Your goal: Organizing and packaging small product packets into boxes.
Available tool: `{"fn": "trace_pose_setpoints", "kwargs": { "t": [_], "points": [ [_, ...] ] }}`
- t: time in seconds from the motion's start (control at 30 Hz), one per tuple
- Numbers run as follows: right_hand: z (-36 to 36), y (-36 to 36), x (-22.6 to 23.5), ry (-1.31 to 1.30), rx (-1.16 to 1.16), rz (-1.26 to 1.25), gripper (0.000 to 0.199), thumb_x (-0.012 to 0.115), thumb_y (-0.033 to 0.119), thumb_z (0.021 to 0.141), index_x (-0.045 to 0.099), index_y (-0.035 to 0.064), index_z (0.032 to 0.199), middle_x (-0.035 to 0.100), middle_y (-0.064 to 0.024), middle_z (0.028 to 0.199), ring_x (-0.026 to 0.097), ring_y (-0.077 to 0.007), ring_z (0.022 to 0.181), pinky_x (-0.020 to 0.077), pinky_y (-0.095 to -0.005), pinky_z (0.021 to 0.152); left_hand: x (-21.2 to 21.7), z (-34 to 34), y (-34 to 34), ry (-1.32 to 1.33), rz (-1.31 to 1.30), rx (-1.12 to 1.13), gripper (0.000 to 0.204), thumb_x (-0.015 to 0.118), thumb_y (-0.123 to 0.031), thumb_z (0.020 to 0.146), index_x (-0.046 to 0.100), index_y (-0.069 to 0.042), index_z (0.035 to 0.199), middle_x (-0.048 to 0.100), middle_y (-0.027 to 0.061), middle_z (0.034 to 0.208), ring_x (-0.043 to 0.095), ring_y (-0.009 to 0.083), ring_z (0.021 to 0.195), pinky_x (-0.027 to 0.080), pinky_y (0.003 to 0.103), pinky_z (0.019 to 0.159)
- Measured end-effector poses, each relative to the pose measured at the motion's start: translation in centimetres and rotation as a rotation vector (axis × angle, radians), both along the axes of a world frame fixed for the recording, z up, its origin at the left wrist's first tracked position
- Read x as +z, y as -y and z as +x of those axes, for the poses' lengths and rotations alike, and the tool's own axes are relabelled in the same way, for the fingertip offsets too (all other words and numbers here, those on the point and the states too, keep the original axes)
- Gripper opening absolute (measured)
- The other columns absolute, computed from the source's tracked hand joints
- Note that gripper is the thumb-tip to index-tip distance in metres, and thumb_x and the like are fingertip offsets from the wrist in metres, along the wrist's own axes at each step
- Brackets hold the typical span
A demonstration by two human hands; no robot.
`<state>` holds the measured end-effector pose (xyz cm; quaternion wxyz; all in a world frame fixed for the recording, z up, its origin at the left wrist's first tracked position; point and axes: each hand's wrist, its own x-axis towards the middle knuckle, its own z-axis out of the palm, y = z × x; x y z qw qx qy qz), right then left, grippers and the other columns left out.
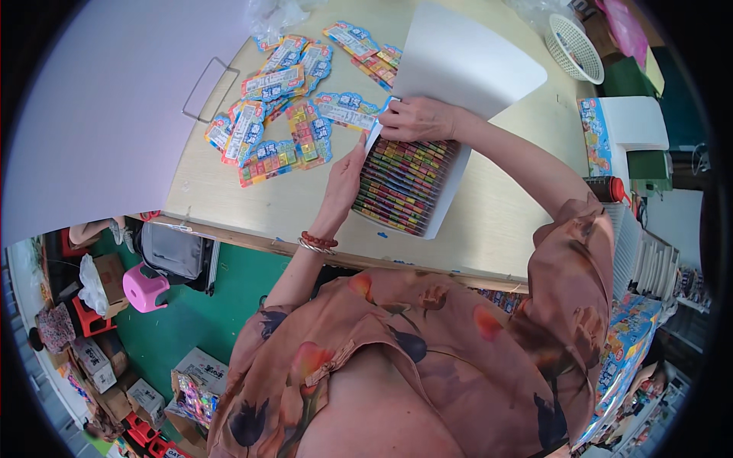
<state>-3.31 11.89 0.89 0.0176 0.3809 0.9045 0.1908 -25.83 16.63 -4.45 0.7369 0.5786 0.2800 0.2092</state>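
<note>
An open cardboard display box (448, 187), white inside, stands at an angle on the table. Rows of small packs (405, 179) with red, yellow and green pieces fill it. My left hand (347, 178) lies along the box's left wall, fingers pressed together against its edge. At the far left corner, my right hand (420, 120) has its fingers curled over the box's edge; the fingertips partly hide what they pinch. The white lid (466, 57) stands up behind the right hand. Beside the box lies a blue-edged candy card (347, 111), close to both hands.
Loose candy cards (275, 84) lie heaped at the left of the table (259, 210). At the far right are a white basket (573, 49) and another open box (599, 137). A red-lidded jar (607, 189) stands by my right elbow. A pink stool (143, 288) is on the green floor.
</note>
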Motion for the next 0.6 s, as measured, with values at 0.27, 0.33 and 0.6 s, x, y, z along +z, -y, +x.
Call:
{"fn": "trace_pose_setpoints", "kwargs": {
  "t": [0.27, 0.33, 0.6],
  "points": [
    [-2.3, -2.9, 6.5, -0.345, -0.391, -0.590, 0.018, 0.070, 0.018, 0.072, 0.068, 0.0057, 0.084, 0.057, -0.0048, 0.092, 0.058, -0.0262, 0.092, 0.0494, -0.0391, 0.076, 1.6, -0.2, 0.7, -0.358, 0.429, -0.086, 0.049, 0.053, -0.024, 0.096, 0.041, 0.004, 0.135, 0.063, 0.0279, 0.089, 0.064, 0.0263, 0.074, 0.048, 0.034, 0.068],
    [-3.2, -4.1, 5.3, -0.320, -0.415, -0.700, 0.021, 0.072, 0.020, 0.071, 0.070, 0.0067, 0.087, 0.058, -0.0059, 0.095, 0.058, -0.0268, 0.092, 0.0489, -0.0394, 0.076, 0.6, -0.3, 0.6, -0.222, 0.598, -0.030, 0.047, 0.050, -0.020, 0.097, 0.039, 0.005, 0.135, 0.059, 0.0323, 0.087, 0.062, 0.0413, 0.073, 0.048, 0.039, 0.066],
    [-1.2, -7.6, 3.5, -0.230, -0.517, -0.942, 0.020, 0.077, 0.021, 0.066, 0.072, 0.0062, 0.079, 0.060, -0.0125, 0.083, 0.057, -0.0299, 0.094, 0.0460, -0.0403, 0.075, 1.7, -3.9, 1.6, -0.333, 0.482, -0.145, 0.048, 0.044, -0.016, 0.099, 0.031, 0.004, 0.140, 0.060, 0.0317, 0.092, 0.062, 0.0416, 0.081, 0.048, 0.037, 0.071]
  ]
}}
